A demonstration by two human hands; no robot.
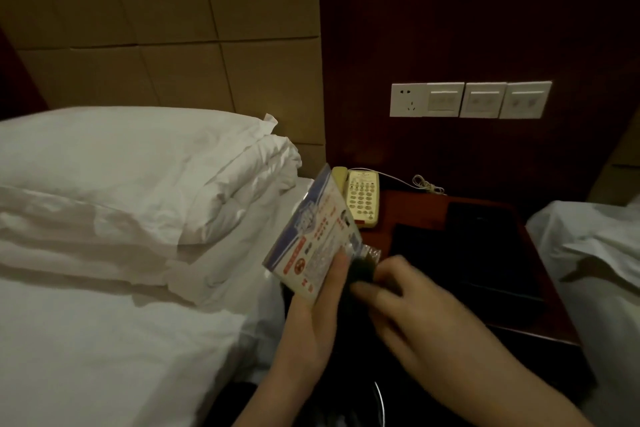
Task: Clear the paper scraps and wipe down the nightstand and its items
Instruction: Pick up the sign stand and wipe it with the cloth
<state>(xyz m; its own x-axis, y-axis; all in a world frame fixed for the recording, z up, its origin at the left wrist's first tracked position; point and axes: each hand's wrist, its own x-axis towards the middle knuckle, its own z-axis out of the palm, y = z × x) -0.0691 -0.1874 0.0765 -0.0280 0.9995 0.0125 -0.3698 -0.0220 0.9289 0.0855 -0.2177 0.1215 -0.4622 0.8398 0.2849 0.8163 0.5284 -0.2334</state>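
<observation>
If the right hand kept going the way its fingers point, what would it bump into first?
The right hand points left, toward the printed packet that the left hand holds. Something dark and blurry sits between them at its fingertips, so it probably meets that first, then the packet. Depth is hard to judge here.

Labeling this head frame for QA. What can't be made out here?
- Right hand: motion-blurred; the dark thing at its fingertips can't be identified, nor its grip.
- Printed packet in the left hand: text too small and soft to read.
- Dark flat items on the nightstand: lost in dim light, kind unclear.
- Nightstand front: hidden by both arms.
- Telephone: left side covered by the packet.
</observation>
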